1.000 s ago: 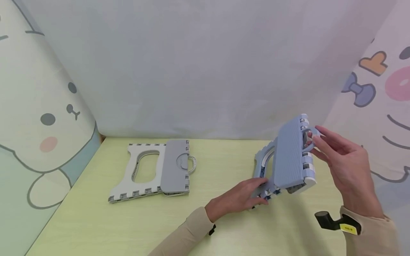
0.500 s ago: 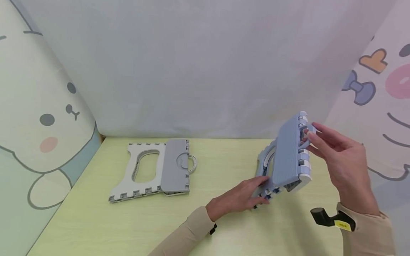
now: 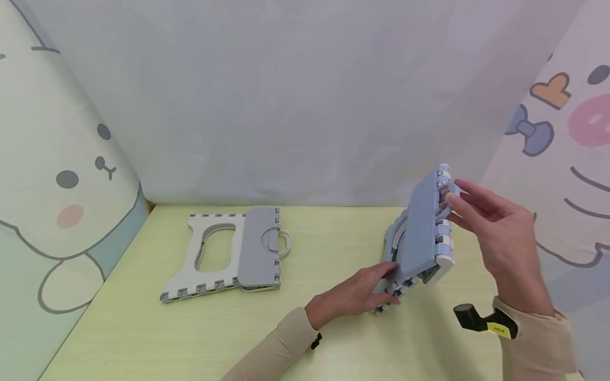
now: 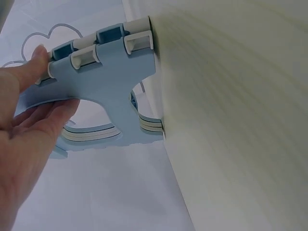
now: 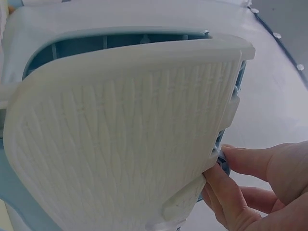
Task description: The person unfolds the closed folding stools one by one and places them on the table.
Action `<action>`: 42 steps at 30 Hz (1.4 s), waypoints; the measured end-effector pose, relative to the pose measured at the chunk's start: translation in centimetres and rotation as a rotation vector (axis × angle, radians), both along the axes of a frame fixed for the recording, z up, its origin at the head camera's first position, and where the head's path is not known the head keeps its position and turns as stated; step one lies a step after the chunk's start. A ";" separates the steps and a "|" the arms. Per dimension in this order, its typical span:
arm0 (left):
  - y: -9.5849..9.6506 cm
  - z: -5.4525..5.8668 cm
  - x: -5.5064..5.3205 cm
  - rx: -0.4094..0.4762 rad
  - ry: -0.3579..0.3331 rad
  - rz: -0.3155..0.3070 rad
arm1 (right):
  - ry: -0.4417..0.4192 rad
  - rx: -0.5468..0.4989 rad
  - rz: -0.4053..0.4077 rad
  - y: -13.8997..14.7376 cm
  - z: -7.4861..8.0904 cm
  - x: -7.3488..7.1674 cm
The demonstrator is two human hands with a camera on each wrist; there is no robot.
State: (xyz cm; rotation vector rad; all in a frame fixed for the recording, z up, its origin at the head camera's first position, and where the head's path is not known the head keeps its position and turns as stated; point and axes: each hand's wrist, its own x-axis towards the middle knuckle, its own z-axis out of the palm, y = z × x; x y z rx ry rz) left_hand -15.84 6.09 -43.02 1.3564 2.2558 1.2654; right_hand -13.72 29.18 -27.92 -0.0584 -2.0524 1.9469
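Observation:
A blue and white folding stool (image 3: 419, 222), folded nearly flat, stands tilted on the right of the table. My left hand (image 3: 355, 296) grips one side of its leg frame, the thumb on the hinged edge and fingers through the oval opening, as the left wrist view shows. At the top edge my right hand (image 3: 500, 227) pinches the blue carrying handle (image 3: 447, 201). The right wrist view shows the white ribbed half (image 5: 120, 134) of the seat, slightly apart from the blue half. A grey and white folding stool (image 3: 259, 248) lies folded flat on the left.
The pale yellow table (image 3: 329, 243) runs back to a white curtain (image 3: 305, 106). Printed cartoon panels (image 3: 71, 211) stand at both sides. A small grey ring handle (image 3: 286, 244) sticks out from the grey stool's right edge.
My right hand has moved a little to the left, tipping the top of the blue stool that way and more upright. The left hand stays nearly still; the grey stool has not moved.

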 end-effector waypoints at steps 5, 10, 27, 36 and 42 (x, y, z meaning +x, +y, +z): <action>0.1 -0.1 0.0 0.010 -0.018 -0.007 | -0.035 0.063 -0.022 -0.1 0.3 0.0; 0.2 -0.1 0.0 0.023 -0.012 -0.009 | -0.040 0.092 -0.030 -0.5 0.5 0.0; 0.6 -0.2 0.2 0.045 -0.027 -0.005 | -0.044 0.147 -0.035 -1.3 0.7 -0.3; 0.6 -0.1 0.3 0.042 -0.046 0.008 | -0.039 0.191 -0.040 -1.6 0.8 -0.4; 0.4 -0.1 0.3 0.035 -0.083 0.016 | -0.037 0.219 -0.042 -2.0 1.0 -0.5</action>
